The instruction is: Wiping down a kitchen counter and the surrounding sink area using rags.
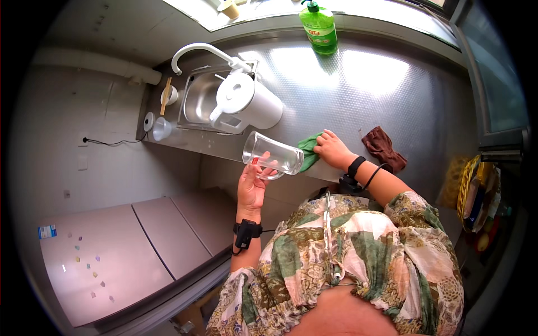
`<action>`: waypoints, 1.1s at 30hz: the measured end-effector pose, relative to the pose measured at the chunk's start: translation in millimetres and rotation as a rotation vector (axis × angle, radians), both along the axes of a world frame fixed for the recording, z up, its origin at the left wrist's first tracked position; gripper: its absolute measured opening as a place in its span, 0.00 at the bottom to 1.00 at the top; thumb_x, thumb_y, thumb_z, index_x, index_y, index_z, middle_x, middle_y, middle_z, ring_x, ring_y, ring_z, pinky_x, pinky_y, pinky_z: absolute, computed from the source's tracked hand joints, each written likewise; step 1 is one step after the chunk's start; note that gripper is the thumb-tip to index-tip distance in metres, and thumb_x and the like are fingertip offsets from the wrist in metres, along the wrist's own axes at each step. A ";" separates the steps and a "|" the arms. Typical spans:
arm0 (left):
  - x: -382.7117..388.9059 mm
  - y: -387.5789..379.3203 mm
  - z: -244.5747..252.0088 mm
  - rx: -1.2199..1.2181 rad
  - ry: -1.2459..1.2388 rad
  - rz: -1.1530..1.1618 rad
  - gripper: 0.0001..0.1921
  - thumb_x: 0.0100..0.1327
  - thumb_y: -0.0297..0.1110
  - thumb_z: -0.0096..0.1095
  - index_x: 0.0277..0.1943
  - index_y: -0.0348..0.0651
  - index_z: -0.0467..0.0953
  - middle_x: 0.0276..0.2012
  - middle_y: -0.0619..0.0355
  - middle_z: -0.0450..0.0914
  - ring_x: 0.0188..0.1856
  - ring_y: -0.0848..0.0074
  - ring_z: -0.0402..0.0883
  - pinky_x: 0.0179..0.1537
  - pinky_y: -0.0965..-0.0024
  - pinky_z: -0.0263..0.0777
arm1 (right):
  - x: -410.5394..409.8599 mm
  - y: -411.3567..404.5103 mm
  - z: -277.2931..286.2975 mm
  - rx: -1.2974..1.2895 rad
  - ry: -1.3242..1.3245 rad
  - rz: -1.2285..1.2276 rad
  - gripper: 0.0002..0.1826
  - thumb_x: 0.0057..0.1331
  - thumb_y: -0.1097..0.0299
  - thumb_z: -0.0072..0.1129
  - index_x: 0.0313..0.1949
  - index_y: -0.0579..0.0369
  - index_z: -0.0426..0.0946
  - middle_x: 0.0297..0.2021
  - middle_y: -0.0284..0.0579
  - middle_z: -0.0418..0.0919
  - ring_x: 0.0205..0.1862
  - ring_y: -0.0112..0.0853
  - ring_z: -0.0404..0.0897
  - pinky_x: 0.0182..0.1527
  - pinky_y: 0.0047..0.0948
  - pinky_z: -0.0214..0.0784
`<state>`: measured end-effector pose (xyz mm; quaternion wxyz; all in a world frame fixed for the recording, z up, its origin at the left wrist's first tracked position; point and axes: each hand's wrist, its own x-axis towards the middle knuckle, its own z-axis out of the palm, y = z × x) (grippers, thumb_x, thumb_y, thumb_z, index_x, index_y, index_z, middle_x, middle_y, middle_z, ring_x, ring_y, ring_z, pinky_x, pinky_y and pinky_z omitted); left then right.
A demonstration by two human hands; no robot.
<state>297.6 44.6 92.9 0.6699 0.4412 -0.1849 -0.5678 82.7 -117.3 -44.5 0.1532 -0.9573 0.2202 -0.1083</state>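
Note:
My left hand [253, 180] grips a clear glass mug [277, 153] by its handle side, tilted with its mouth toward the upper left. A small red label shows on the glass. In my right hand [334, 150] is a green cloth [310, 150], pinched by the fingers close to the mug's base. Whether the cloth touches the glass, I cannot tell. Right of that hand a crumpled brown cloth [384, 149] lies on the steel counter [332, 101]. A white electric kettle [262, 105] stands beyond the mug, in front of the sink.
Left of the kettle are the sink basin [201, 98] and white faucet [201, 45]. Chopsticks [166, 96] rest across a white bowl [172, 95], near a translucent cup [161, 128]. A green soap pump bottle [320, 31] stands at the back. A yellow basket [466, 197] is at right.

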 end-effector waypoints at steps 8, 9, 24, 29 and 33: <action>-19.9 -26.8 -3.0 0.022 -0.052 -0.067 0.11 0.67 0.38 0.55 0.35 0.38 0.73 0.62 0.40 0.64 0.55 0.52 0.75 0.52 0.57 0.75 | -59.8 -12.7 55.9 0.585 -0.642 -0.496 0.10 0.59 0.68 0.52 0.38 0.60 0.71 0.35 0.51 0.74 0.34 0.41 0.74 0.38 0.34 0.68; -27.0 -31.3 -3.0 0.044 -0.063 -0.060 0.11 0.68 0.37 0.54 0.35 0.38 0.73 0.62 0.41 0.65 0.54 0.54 0.76 0.52 0.58 0.75 | -61.3 -11.1 71.1 0.589 -0.757 -0.502 0.11 0.60 0.67 0.53 0.39 0.60 0.71 0.33 0.51 0.74 0.31 0.40 0.74 0.37 0.32 0.67; -103.0 -76.8 23.7 0.013 -0.319 -0.488 0.08 0.69 0.34 0.51 0.38 0.39 0.72 0.61 0.44 0.68 0.52 0.66 0.78 0.50 0.64 0.74 | -99.0 13.8 146.8 0.970 -1.137 -0.161 0.15 0.70 0.73 0.42 0.54 0.58 0.72 0.53 0.42 0.75 0.56 0.29 0.70 0.59 0.27 0.60; -117.0 -80.9 45.8 -0.009 -0.419 -0.634 0.18 0.68 0.32 0.52 0.57 0.32 0.69 0.57 0.50 0.73 0.47 0.78 0.77 0.48 0.73 0.72 | -117.9 11.9 163.0 1.147 -1.104 -0.228 0.15 0.72 0.69 0.43 0.54 0.60 0.71 0.45 0.35 0.76 0.46 0.20 0.71 0.51 0.20 0.65; -124.2 -84.5 50.6 -0.025 -0.423 -0.685 0.17 0.68 0.32 0.52 0.56 0.32 0.69 0.54 0.50 0.76 0.44 0.80 0.77 0.47 0.74 0.72 | -132.9 5.8 163.8 1.263 -1.091 -0.203 0.16 0.72 0.68 0.42 0.55 0.58 0.71 0.45 0.35 0.76 0.45 0.18 0.73 0.48 0.18 0.67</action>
